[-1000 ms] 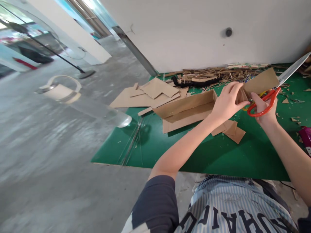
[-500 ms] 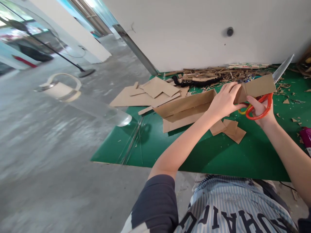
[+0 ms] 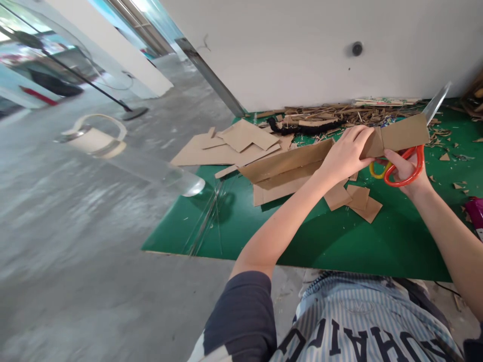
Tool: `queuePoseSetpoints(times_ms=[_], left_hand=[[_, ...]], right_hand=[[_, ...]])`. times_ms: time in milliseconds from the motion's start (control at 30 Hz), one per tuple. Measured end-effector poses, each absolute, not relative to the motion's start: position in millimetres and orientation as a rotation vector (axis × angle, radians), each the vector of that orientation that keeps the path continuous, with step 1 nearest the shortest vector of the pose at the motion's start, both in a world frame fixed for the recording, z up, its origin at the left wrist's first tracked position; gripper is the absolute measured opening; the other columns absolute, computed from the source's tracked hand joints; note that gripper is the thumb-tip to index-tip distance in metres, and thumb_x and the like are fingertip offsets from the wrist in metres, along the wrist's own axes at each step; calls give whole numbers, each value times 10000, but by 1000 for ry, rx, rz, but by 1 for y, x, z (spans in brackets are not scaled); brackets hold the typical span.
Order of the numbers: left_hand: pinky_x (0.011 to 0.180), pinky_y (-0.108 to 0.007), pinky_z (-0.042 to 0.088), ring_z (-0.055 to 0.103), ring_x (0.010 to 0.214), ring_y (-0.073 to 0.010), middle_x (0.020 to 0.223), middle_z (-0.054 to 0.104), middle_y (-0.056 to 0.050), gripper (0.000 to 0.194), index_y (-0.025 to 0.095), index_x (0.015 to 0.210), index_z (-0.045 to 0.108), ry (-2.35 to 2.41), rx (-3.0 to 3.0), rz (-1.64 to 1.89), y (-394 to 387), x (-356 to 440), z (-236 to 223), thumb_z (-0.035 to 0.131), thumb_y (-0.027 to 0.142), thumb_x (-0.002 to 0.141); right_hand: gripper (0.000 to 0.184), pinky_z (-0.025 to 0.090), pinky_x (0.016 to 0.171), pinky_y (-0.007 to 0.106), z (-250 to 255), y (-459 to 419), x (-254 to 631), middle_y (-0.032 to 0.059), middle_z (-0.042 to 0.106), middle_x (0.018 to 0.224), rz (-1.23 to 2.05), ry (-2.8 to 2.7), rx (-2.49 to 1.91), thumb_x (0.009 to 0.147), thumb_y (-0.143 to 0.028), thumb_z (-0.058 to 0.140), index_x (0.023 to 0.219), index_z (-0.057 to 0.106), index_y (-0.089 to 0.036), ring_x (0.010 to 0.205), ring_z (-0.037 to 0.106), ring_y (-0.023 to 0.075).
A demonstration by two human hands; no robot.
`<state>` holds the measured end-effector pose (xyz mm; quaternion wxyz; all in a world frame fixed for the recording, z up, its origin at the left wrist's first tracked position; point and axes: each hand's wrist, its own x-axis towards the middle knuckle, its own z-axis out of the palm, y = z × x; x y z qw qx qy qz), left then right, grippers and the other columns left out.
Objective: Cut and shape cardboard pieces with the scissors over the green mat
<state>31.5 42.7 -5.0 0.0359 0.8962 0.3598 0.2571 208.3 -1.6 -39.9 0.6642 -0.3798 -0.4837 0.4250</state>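
Note:
My left hand (image 3: 349, 150) is closed on the left end of a folded piece of cardboard (image 3: 404, 133), held above the table. My right hand (image 3: 409, 173) is closed around scissors (image 3: 419, 166) with orange and yellow handles, and its thumb lies against the cardboard's lower edge. A scissor blade sticks out beyond the cardboard's upper right corner; the rest of the blades is hidden behind the piece. Below and left of my left hand, a long open cardboard tray (image 3: 289, 166) lies on the table. Small cardboard squares (image 3: 358, 197) lie beneath my hands.
Flat cardboard sheets (image 3: 211, 150) lie on the green table (image 3: 234, 236) at left. Along the wall runs a heap of cardboard strips (image 3: 366, 114) with a black twisted bundle (image 3: 307, 128). Thin clear strands (image 3: 206, 223) and a clear tube (image 3: 166, 173) are at the left edge.
The cardboard piece and both hands have shifted very slightly. The visible scissor blade has turned a little and looks narrower. Everything else stays in place.

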Motion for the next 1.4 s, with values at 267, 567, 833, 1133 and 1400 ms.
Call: queuePoseSetpoints(times_ms=[267, 567, 833, 1133, 1400], left_hand=[[1290, -473, 396, 430, 1522, -312, 1555, 487, -190, 613, 140, 1494, 362, 1133, 2752, 829, 40, 36, -11, 634, 200, 948], [1266, -527, 434, 423, 1548, -317, 1598, 469, -149, 646, 235, 1528, 298, 1090, 2718, 841, 39, 34, -10, 583, 189, 949], [1226, -518, 488, 406, 1569, -331, 1643, 410, -124, 727, 298, 1561, 264, 1013, 2711, 765, 45, 23, 1, 654, 290, 948], [1309, -605, 309, 309, 1620, -323, 1671, 448, -49, 815, 331, 1594, 331, 849, 3007, 544, 50, 7, 26, 698, 141, 891], [1247, -491, 435, 475, 1513, -318, 1655, 462, -79, 838, 297, 1590, 381, 825, 2846, 416, 52, 4, 25, 777, 253, 852]], right_hand=[[672, 660, 867, 427, -40, -1, 207, 9, 784, 1175, 984, -1021, -871, 681, -364, 918, 1280, 613, -354, 1070, 747, 263], [520, 625, 892, 508, -44, 0, 210, 19, 773, 1198, 921, -1038, -932, 740, -393, 854, 1209, 632, -367, 1082, 720, 311], [349, 671, 755, 447, -50, 13, 228, 13, 766, 1071, 818, -896, -1032, 707, -298, 800, 1025, 656, -302, 922, 732, 265], [421, 608, 499, 409, -37, 1, 241, 27, 769, 821, 1226, -1379, -1174, 627, -411, 945, 964, 754, -245, 595, 683, 232], [285, 512, 374, 279, -36, -3, 238, -37, 657, 551, 1172, -1563, -1087, 622, -353, 979, 720, 734, -242, 433, 598, 161]])
